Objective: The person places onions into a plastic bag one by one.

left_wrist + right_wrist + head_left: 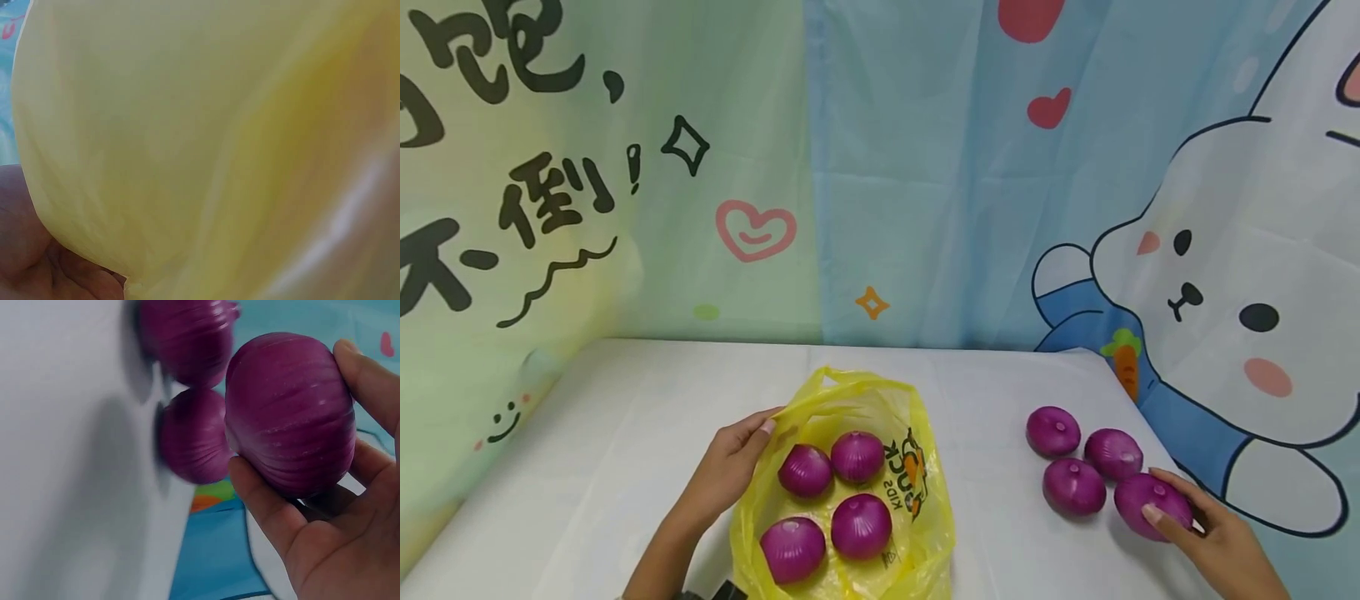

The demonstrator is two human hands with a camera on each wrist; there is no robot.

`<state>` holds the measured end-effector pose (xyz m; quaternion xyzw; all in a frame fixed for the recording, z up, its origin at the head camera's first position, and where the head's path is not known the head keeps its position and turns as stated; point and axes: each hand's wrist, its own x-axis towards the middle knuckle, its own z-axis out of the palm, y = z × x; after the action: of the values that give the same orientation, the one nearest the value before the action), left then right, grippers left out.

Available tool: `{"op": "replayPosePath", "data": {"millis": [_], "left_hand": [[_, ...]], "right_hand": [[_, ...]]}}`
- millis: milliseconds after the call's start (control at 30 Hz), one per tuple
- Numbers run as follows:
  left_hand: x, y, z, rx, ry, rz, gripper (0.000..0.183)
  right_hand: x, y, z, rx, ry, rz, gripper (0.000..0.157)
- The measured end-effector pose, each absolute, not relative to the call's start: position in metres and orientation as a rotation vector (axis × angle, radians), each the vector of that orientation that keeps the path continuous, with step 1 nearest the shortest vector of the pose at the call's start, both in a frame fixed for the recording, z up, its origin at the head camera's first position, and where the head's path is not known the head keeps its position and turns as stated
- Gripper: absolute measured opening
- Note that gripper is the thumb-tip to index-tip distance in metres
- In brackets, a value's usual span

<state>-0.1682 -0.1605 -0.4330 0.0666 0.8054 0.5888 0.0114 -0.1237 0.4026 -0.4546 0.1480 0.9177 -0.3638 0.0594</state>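
Observation:
At the table's middle stands an open yellow plastic bag [865, 393] with several purple onions [859, 527] inside. My left hand [726, 471] pinches the bag's rim on its left side. In the left wrist view the yellow plastic [144, 137] fills most of the picture and hides part of that hand. To the right, my right hand [1221, 533] grips a purple onion [290, 415] between thumb and fingers. In the right wrist view this onion is raised off the table, its shadow falling on the cloth. Three more onions [1074, 487] lie together just left of it.
A white cloth covers the table [647, 417]. Behind it hangs a printed backdrop [910, 233] with hearts, lettering and a white cartoon animal, which also runs along the left and right sides close to the right hand.

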Motion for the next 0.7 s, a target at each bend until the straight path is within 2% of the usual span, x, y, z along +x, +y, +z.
{"op": "replayPosePath", "data": {"millis": [200,400,700], "left_hand": [[-0.167,-0.162,-0.433,0.223,2.507,1.846,0.037],[-0.167,-0.164,-0.433,0.206,2.533,1.824,0.037],[-0.169,-0.164,-0.434,0.26,2.449,1.896,0.038]], "right_hand": [[-0.126,0.387,-0.436,0.37,2.849,-1.14,0.08],[-0.123,0.371,-0.422,0.256,2.862,-1.237,0.08],[-0.119,0.34,-0.394,-0.118,2.999,-1.349,0.061]]}}
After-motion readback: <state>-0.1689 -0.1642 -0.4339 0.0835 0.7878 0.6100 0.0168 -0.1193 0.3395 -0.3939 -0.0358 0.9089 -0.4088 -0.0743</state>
